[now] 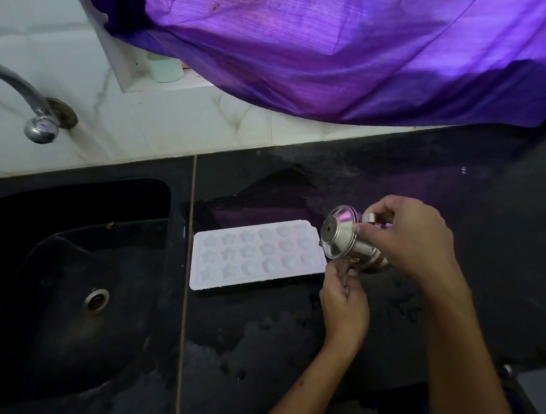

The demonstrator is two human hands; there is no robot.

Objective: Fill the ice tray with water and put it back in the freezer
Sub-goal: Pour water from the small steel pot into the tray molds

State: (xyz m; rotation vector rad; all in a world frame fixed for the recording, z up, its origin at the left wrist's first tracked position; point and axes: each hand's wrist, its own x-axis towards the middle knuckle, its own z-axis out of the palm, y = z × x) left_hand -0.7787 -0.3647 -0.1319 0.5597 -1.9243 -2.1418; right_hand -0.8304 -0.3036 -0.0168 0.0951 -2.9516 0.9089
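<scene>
A white ice tray (pixel 255 254) with star and round moulds lies flat on the black counter (pixel 272 333), just right of the sink. My right hand (pixel 406 241) grips a small steel jug (pixel 346 241), tilted with its lidded top towards the tray's right end. My left hand (pixel 343 301) is under the jug, fingers curled at its lower edge and touching it. I cannot tell whether water is in the moulds.
A black sink (pixel 79 280) with a steel drain (pixel 96 299) sits at the left. A steel tap (pixel 39 124) juts from the white tiled wall above it. A purple curtain (pixel 351 44) hangs over the counter's back. The counter looks wet near the front.
</scene>
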